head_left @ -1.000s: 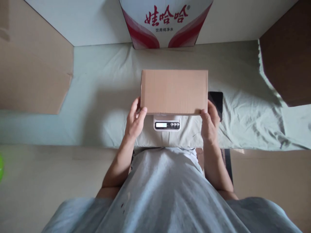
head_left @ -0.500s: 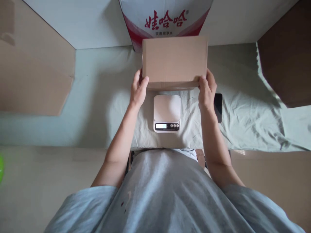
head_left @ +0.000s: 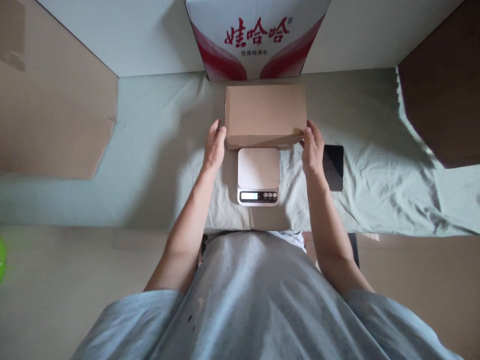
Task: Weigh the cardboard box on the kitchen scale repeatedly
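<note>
A plain brown cardboard box (head_left: 266, 110) sits low over the green cloth, just behind a white kitchen scale (head_left: 258, 170) with a lit display. At the box's left side is my left hand (head_left: 215, 146), its fingers apart and a slim gap showing between it and the cardboard. My right hand (head_left: 313, 150) is at the front right corner, thumb against the edge and fingertips near the lower corner. The undersides of the box and of the right fingers are hidden.
A black phone (head_left: 334, 167) lies right of my right forearm. Behind stands a white and red printed carton (head_left: 258, 40) against the wall. Large cardboard panels (head_left: 56, 100) flank the cloth-covered table (head_left: 150, 150) on both sides. Something green (head_left: 2, 260) shows at the far left.
The cardboard box has come down and no longer covers the printed carton's lower part. Both hands have moved inward and slightly toward me, and the left has come off the box.
</note>
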The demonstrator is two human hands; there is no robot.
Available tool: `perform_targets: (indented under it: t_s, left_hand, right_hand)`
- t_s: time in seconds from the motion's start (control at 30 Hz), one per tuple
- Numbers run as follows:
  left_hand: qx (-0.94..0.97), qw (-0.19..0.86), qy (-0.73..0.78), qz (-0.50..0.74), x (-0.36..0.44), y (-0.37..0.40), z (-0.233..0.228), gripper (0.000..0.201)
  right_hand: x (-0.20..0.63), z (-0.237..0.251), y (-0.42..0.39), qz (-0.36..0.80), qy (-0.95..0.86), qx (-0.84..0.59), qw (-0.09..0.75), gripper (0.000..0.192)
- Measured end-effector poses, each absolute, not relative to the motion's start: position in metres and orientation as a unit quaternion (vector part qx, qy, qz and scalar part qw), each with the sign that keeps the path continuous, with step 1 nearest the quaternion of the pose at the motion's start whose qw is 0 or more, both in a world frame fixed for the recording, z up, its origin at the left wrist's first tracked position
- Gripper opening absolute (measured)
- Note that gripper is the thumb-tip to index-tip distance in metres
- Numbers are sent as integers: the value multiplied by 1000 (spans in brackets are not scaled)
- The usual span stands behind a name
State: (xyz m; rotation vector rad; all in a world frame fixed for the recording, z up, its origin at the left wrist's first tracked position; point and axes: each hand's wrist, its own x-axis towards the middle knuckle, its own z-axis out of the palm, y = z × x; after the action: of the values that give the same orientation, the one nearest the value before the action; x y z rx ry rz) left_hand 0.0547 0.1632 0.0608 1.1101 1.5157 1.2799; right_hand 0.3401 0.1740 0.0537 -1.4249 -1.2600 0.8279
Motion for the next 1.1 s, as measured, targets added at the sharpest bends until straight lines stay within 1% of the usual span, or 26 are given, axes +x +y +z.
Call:
perform_targets:
  t_s: [0.1, 0.3, 0.4, 0.57, 0.87, 1.0, 1.1]
  left_hand:
    - [430, 401, 622, 517, 44, 152, 61, 66]
    - [412, 380, 639, 527, 27, 132, 56, 69]
    - [405, 381, 642, 528, 25, 129, 53, 69]
    - [407, 390, 636, 527, 29, 129, 54, 77]
    - [428, 419, 619, 507, 44, 141, 56, 67]
    - [429, 444, 601, 508, 56, 155, 54, 63]
    - [433, 443, 592, 516, 64, 163, 59, 62]
  right_hand:
    - [349, 53, 164, 357, -469, -612, 527, 62]
    - [364, 52, 143, 369, -438, -616, 541, 57]
    - [366, 49, 141, 374, -431, -620, 539, 58]
    - [366, 45, 143, 382, -427, -618, 539, 61]
    - [350, 50, 158, 412, -446, -601, 520, 70]
    - [338, 53, 168, 410, -480, -577, 518, 62]
    - [332, 57, 175, 392, -513, -566, 513, 56]
